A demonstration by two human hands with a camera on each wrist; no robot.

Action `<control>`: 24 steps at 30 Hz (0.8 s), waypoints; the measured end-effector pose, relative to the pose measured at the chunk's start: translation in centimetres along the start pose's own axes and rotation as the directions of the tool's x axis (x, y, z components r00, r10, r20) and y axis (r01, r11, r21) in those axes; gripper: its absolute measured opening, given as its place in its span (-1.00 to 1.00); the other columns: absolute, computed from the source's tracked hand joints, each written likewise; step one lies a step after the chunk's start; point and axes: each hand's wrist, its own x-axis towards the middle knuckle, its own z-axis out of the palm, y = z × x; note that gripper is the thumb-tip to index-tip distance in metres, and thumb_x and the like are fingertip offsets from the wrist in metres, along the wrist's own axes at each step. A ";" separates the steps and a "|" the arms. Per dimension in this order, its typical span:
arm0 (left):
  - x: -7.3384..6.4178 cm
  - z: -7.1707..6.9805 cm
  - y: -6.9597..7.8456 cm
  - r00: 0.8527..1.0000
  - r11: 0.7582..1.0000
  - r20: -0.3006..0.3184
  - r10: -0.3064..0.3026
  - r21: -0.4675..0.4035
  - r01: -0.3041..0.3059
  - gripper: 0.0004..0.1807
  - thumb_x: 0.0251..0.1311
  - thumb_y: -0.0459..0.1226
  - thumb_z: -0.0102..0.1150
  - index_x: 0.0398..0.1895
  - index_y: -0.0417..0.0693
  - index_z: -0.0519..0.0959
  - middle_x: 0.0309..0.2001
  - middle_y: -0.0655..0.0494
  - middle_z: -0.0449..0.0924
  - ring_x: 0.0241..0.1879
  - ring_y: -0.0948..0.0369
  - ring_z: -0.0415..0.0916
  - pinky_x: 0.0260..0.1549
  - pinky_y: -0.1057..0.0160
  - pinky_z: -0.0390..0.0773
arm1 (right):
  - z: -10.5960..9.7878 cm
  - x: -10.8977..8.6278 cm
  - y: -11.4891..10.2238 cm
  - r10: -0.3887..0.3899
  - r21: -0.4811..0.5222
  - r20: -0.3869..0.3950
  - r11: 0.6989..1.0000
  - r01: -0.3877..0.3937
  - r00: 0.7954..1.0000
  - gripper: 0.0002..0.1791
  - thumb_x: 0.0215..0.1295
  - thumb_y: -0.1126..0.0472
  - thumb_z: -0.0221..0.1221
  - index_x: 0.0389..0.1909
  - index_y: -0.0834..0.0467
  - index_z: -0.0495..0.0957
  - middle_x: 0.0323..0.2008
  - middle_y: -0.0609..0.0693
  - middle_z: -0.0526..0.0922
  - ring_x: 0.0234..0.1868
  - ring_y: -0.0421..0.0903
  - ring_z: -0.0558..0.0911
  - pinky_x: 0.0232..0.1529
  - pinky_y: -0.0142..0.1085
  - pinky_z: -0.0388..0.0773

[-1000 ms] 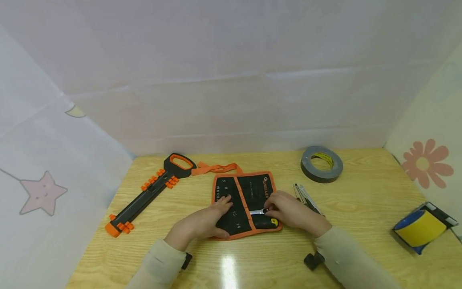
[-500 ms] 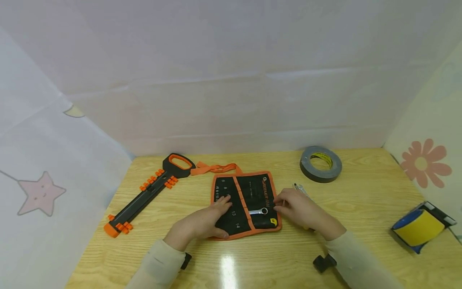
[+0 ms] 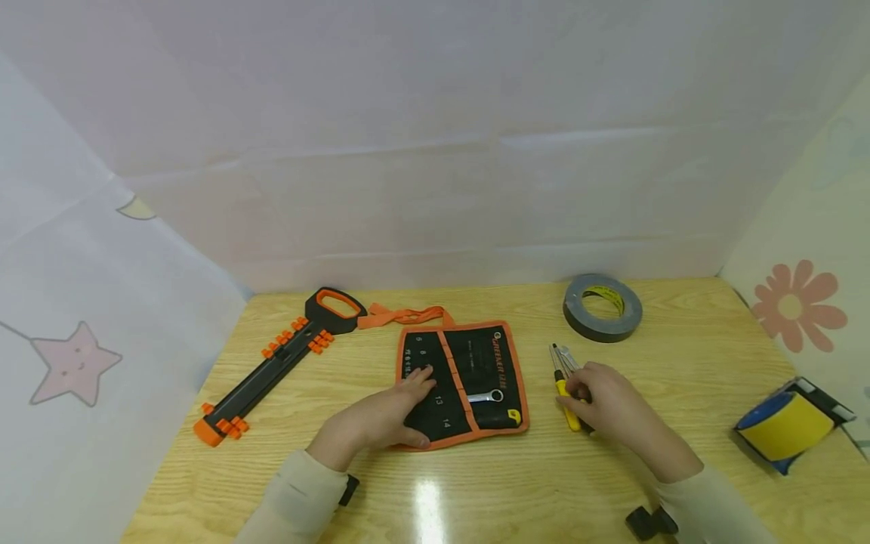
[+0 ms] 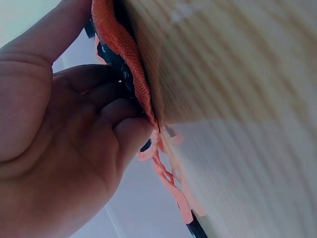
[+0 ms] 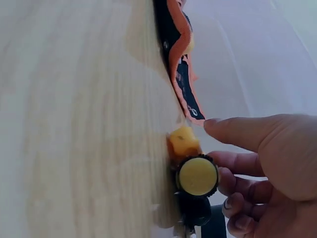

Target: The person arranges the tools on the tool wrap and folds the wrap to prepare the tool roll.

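Observation:
A black tool pouch [image 3: 485, 355] with orange trim lies flat in the head view. My left hand [image 3: 384, 419] rests spread on its numbered left half, fingers relaxed. In the pouch's right half, a wrench [image 3: 485, 397] shows its ring end above a dark handle with a yellow end [image 3: 514, 417]. To the right of the pouch, my right hand [image 3: 612, 408] is at a small group of tools, among them a yellow-handled screwdriver [image 3: 569, 408] and a silver wrench [image 3: 566, 357]. In the right wrist view its fingers stand beside a round yellow handle end [image 5: 198, 176], thumb extended.
A black-and-orange rack [image 3: 272, 370] with clips lies at the left. An orange strap [image 3: 408, 315] trails from the pouch. A grey tape roll [image 3: 578, 317] sits at the back right, and a blue-and-yellow roll [image 3: 785, 427] lies near the right edge.
My right hand has left the wrench at the pouch and moved right to the loose tools, uncovering the wrench's ring end. My left hand stays on the pouch.

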 end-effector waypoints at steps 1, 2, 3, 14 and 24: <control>0.0 0.0 0.0 1.000 1.000 -0.001 0.000 -0.001 0.000 0.07 0.29 -0.08 0.53 0.73 -0.17 0.14 0.80 -0.04 -0.15 0.79 -0.04 -0.19 0.65 -0.14 0.21 | 0.1 -0.1 0.0 0.005 -0.010 0.004 1.000 -0.005 1.000 -0.81 0.31 0.13 0.51 -0.37 0.10 0.69 -0.45 -0.13 0.48 -0.42 -0.23 0.36 -0.40 -0.36 0.34; 0.0 0.0 0.0 1.000 1.000 -0.001 -0.001 -0.002 0.001 0.07 0.29 -0.08 0.53 0.73 -0.17 0.15 0.80 -0.04 -0.15 0.79 -0.04 -0.19 0.65 -0.14 0.21 | 0.1 -0.1 0.1 0.008 -0.018 0.009 1.000 -0.008 1.000 -0.79 0.30 0.12 0.52 -0.36 0.10 0.69 -0.43 -0.13 0.50 -0.41 -0.23 0.36 -0.39 -0.35 0.35; -0.1 0.0 0.0 1.000 1.000 -0.001 -0.001 -0.003 0.001 0.07 0.29 -0.08 0.53 0.73 -0.17 0.15 0.79 -0.04 -0.14 0.79 -0.04 -0.19 0.65 -0.14 0.21 | 0.2 -0.1 0.1 0.012 -0.025 0.012 1.000 -0.012 1.000 -0.78 0.29 0.11 0.53 -0.36 0.11 0.70 -0.42 -0.12 0.52 -0.40 -0.22 0.38 -0.38 -0.34 0.38; 0.1 0.0 -0.1 1.000 1.000 0.004 -0.006 -0.002 0.006 0.07 0.30 -0.08 0.52 0.74 -0.15 0.13 0.80 -0.03 -0.15 0.79 -0.03 -0.20 0.65 -0.13 0.21 | 0.7 0.3 -0.9 0.024 -0.110 0.009 0.994 -0.023 1.000 -0.71 0.24 0.03 0.56 -0.40 0.12 0.70 -0.37 -0.10 0.55 -0.36 -0.19 0.44 -0.28 -0.23 0.52; 0.1 0.0 0.2 1.000 1.000 0.005 -0.006 -0.013 0.006 0.07 0.29 -0.09 0.53 0.74 -0.15 0.13 0.80 -0.05 -0.15 0.79 -0.06 -0.21 0.66 -0.14 0.21 | 1.1 1.0 -0.6 0.081 -0.019 0.006 0.997 -0.081 0.997 -0.70 0.26 0.14 0.49 -0.58 0.11 0.62 -0.45 -0.07 0.52 -0.43 -0.16 0.42 -0.39 -0.31 0.40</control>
